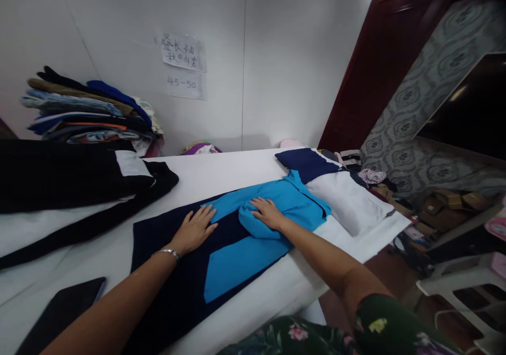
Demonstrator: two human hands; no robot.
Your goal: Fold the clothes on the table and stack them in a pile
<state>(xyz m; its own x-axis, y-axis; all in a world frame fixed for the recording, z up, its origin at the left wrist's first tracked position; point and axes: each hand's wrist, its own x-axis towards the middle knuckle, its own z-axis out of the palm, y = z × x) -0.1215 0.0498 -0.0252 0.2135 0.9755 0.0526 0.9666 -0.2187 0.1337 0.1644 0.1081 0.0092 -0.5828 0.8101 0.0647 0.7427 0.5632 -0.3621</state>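
A long-sleeved garment in bright blue and navy (253,260) lies spread over the white table, its collar end toward the right. Flat on the navy part, with fingertips touching a blue sleeve, rests my left hand (195,231); its fingers are stretched out, and a bracelet circles the wrist. My right hand (269,214) lies on a bunched blue fold near the upper part of the garment, fingers extended. Neither hand grips the cloth. My left forearm covers some of the garment's lower end.
A black and white garment (63,178) lies at the left, below a pile of folded clothes (90,110). At the right end of the table (225,164) are navy and white garments (350,199). A dark flat item (63,313) sits front left; a white stool (466,281) stands right.
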